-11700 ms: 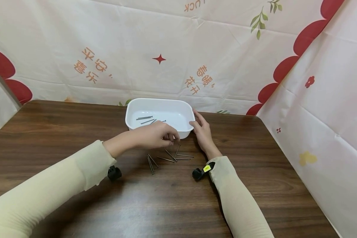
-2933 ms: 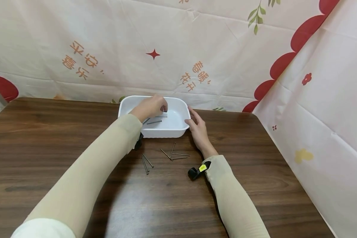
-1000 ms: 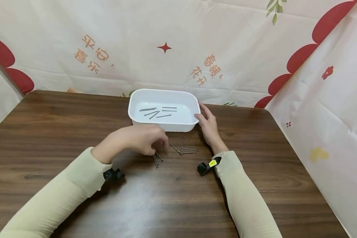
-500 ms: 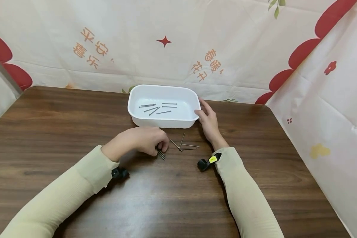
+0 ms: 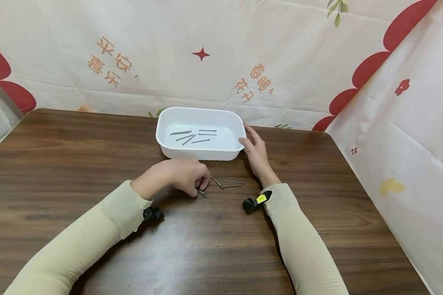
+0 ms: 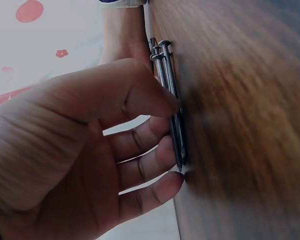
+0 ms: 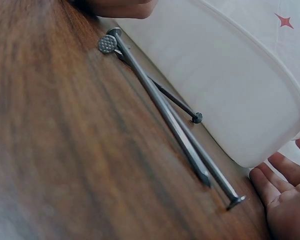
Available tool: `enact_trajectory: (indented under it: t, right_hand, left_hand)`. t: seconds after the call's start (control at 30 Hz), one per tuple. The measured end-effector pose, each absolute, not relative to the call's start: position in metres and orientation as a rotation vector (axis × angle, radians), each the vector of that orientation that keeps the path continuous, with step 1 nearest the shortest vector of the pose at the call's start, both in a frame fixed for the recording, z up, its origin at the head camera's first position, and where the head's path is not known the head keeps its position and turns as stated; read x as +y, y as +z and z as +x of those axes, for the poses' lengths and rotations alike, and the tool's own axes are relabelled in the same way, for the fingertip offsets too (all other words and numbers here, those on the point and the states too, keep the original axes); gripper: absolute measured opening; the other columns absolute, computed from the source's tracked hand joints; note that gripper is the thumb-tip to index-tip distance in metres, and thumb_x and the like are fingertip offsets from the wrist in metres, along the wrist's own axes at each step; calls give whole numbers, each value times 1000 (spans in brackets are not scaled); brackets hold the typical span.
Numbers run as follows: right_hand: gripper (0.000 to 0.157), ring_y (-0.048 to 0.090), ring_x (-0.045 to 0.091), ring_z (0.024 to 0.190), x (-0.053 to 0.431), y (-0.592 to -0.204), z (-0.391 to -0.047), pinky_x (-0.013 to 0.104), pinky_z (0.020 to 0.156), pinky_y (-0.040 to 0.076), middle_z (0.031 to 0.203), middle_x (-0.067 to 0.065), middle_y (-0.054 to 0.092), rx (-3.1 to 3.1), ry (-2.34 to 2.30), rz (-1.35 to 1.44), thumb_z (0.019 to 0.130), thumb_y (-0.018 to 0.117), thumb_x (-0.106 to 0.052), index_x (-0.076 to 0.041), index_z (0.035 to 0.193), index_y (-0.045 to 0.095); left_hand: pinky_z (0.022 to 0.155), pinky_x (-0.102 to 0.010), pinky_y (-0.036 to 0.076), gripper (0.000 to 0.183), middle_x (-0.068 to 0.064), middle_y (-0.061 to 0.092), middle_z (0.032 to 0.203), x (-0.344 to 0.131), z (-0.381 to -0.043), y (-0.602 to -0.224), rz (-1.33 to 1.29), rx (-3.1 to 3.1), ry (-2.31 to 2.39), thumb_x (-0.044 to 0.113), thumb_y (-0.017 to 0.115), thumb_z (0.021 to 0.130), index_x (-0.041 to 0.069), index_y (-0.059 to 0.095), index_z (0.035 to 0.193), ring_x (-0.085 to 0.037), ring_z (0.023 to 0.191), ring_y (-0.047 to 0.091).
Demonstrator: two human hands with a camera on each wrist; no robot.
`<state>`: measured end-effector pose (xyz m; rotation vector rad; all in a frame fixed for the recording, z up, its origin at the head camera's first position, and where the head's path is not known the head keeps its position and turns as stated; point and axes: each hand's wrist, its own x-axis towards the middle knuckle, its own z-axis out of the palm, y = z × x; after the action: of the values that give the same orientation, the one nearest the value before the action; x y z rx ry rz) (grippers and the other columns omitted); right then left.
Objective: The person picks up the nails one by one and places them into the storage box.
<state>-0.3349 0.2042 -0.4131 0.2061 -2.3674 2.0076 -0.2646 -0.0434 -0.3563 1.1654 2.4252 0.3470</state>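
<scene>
The left hand [image 5: 184, 176] forms the grip, pinching a small bundle of nails [image 6: 167, 62] between thumb and fingers, low over the bench [image 5: 221, 246]; the exact count cannot be told. The heads of the bundle point from the grip toward the person and rightward. Governing relation: the white plastic tray [image 5: 203, 155] lies just beyond the grip, offset right, long axis running side to side. The right hand [image 5: 257, 157] holds the tray's right end, thumb over the rim. Four loose nails [image 5: 233, 181] lie just right of the grip; the left hand is nearer.
</scene>
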Motion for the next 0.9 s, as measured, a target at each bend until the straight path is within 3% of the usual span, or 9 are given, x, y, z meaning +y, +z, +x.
enact_trajectory:
  t: [0.23, 0.53, 0.9]
  right_hand:
    - [58, 56, 20, 124, 205, -414, -334, 26, 100, 50, 147, 17, 52, -2347, 2033, 205, 101, 50, -15, -26, 157, 37]
    - [58, 59, 19, 119, 204, -415, -335, 17, 89, 52, 142, 19, 56, -2343, 1993, 218, 99, 51, -13, -22, 156, 40]
    - [58, 58, 17, 118, 203, -414, -335, 21, 94, 51, 143, 19, 54, -2352, 2005, 212, 101, 50, -14, -25, 156, 38]
  left_hand:
    - [58, -21, 38, 20, 9, 53, 66, -43, -264, -356, 1172, 2421, 348, 2, 68, 72, 20, 60, 72, -6, 62, 48]
    - [60, -21, 36, 16, 8, 49, 68, -46, -266, -357, 1161, 2397, 475, 1, 63, 77, 17, 59, 77, -6, 62, 44]
    - [70, -23, 46, 14, 2, 62, 80, -49, -271, -343, 1246, 2396, 625, -1, 59, 84, 8, 65, 92, -7, 73, 54]
